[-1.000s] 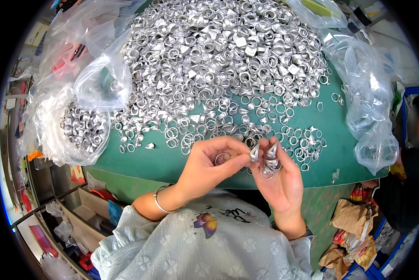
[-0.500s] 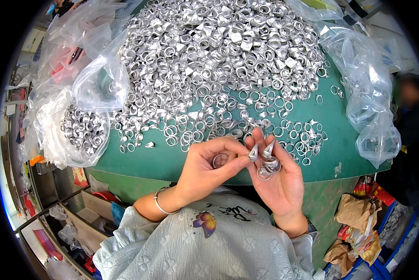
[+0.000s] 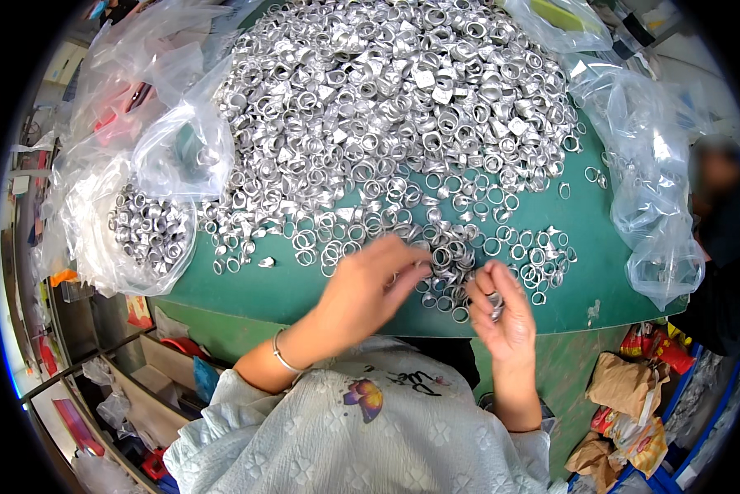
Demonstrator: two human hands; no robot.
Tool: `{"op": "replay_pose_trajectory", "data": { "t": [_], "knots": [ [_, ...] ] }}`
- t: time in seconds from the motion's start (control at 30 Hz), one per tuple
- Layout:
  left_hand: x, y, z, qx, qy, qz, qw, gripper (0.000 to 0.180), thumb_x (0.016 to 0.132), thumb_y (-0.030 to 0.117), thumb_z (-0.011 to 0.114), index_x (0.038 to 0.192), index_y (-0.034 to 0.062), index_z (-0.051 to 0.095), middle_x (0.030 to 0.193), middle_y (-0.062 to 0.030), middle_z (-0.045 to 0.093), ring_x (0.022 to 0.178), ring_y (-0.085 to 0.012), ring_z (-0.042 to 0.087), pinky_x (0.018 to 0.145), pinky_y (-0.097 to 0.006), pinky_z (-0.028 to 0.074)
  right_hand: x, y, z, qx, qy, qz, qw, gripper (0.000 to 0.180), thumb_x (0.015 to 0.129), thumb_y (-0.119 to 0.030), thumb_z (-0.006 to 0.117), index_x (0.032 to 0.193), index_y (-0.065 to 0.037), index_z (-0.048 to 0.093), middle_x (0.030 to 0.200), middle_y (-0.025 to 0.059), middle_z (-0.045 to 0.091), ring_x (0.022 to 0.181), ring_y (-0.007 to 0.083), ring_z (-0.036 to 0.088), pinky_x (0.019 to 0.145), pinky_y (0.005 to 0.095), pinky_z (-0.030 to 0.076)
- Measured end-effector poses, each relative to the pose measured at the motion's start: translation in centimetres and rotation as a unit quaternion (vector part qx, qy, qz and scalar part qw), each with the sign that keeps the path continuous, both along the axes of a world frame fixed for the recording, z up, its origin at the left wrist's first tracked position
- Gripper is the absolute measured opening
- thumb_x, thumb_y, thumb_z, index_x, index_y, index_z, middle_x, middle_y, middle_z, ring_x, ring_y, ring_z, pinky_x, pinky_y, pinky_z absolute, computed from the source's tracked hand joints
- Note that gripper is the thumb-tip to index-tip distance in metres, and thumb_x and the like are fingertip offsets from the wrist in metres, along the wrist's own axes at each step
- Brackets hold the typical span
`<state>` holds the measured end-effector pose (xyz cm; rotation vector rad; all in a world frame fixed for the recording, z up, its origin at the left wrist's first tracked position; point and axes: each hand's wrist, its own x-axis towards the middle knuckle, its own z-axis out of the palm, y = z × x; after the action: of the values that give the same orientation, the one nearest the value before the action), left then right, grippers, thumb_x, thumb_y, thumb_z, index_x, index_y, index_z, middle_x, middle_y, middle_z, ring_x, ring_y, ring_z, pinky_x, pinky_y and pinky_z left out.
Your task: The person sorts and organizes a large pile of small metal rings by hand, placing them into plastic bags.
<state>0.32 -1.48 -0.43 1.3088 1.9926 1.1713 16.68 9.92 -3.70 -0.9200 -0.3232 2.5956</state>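
A large heap of silver-coloured metal rings [image 3: 370, 107] covers much of the green table, thinning toward its near edge. My left hand [image 3: 368, 284] is over the near fringe of the heap, back of the hand up; motion smears its curled fingers, and I cannot make out anything between them. To its right, my right hand [image 3: 506, 317] is raised near the table edge with its fingers curled around a few silver rings [image 3: 494, 305]. Between the two hands lies a small cluster of rings [image 3: 450, 267], and a looser group [image 3: 544, 259] sits beyond my right hand.
At the left, a clear plastic bag [image 3: 98, 222] holds more rings. Another crumpled clear bag [image 3: 654, 189] lies along the right edge of the green table [image 3: 246, 300]. Drawers stand low on the left; brown paper bags [image 3: 629, 383] are low on the right. A person [image 3: 720, 222] is at far right.
My hands have moved apart: the left slid left and the right drew slightly right, its fingers closing over the rings that lay in its open palm. More rings now lie between the hands.
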Motion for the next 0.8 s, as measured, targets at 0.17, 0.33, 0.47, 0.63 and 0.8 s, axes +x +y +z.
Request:
{"op": "replay_pose_trajectory", "data": {
  "t": [0.17, 0.33, 0.47, 0.63, 0.8],
  "knots": [
    [-3.1, 3.8, -2.9, -0.012, 0.197, 0.018, 0.980, 0.016, 0.075, 0.006, 0.062, 0.091, 0.0048, 0.061, 0.083, -0.0067, 0.054, 0.058, -0.0238, 0.055, 0.050, -0.032, 0.043, -2.8, 3.8, 0.4, 0.602, -0.257, 0.081, 0.752, 0.017, 0.075, 0.000, 0.063, 0.091, -0.004, 0.064, 0.064, 0.0018, 0.051, 0.046, 0.0106, 0.047, 0.040, 0.0238, 0.034],
    [-3.1, 6.3, -4.0, -0.056, 0.241, -0.033, 0.968, 0.018, 0.077, 0.013, 0.062, 0.091, 0.0036, 0.057, 0.086, -0.0085, 0.053, 0.061, -0.0305, 0.057, 0.051, -0.037, 0.046, -6.7, 4.9, -0.2, 0.809, -0.375, 0.117, 0.437, 0.009, 0.074, -0.007, 0.063, 0.083, -0.006, 0.065, 0.068, 0.0100, 0.053, 0.055, 0.0280, 0.055, 0.050, 0.0365, 0.043],
    [-2.7, 7.2, -4.0, -0.061, 0.248, -0.015, 0.967, 0.014, 0.076, 0.014, 0.063, 0.082, 0.0028, 0.056, 0.080, -0.0093, 0.052, 0.057, -0.0306, 0.056, 0.048, -0.038, 0.044, -6.1, 6.0, -1.7, 0.740, -0.307, 0.082, 0.592, 0.009, 0.077, -0.009, 0.062, 0.083, -0.002, 0.063, 0.067, 0.0060, 0.057, 0.052, 0.0221, 0.054, 0.047, 0.0335, 0.041],
    [-2.8, 7.7, -4.9, -0.019, 0.194, 0.035, 0.980, 0.008, 0.075, 0.009, 0.062, 0.076, 0.0035, 0.058, 0.069, -0.0064, 0.053, 0.051, -0.0211, 0.055, 0.044, -0.030, 0.041, -3.2, 4.9, 0.0, 0.295, -0.128, 0.075, 0.944, 0.014, 0.082, -0.011, 0.058, 0.085, 0.002, 0.061, 0.067, 0.0055, 0.058, 0.044, 0.0060, 0.040, 0.039, 0.0188, 0.028],
    [-3.1, 6.1, -2.7, -0.044, -0.355, 0.020, 0.933, 0.012, 0.082, 0.010, 0.057, 0.082, -0.0016, 0.060, 0.072, -0.0008, 0.058, 0.048, -0.0008, 0.036, 0.042, -0.017, 0.027, -2.1, 3.3, 0.3, 0.134, -0.026, 0.087, 0.987, 0.017, 0.083, -0.014, 0.057, 0.088, 0.001, 0.060, 0.065, 0.0053, 0.055, 0.042, 0.0071, 0.038, 0.038, 0.0178, 0.026]
  ]
}}
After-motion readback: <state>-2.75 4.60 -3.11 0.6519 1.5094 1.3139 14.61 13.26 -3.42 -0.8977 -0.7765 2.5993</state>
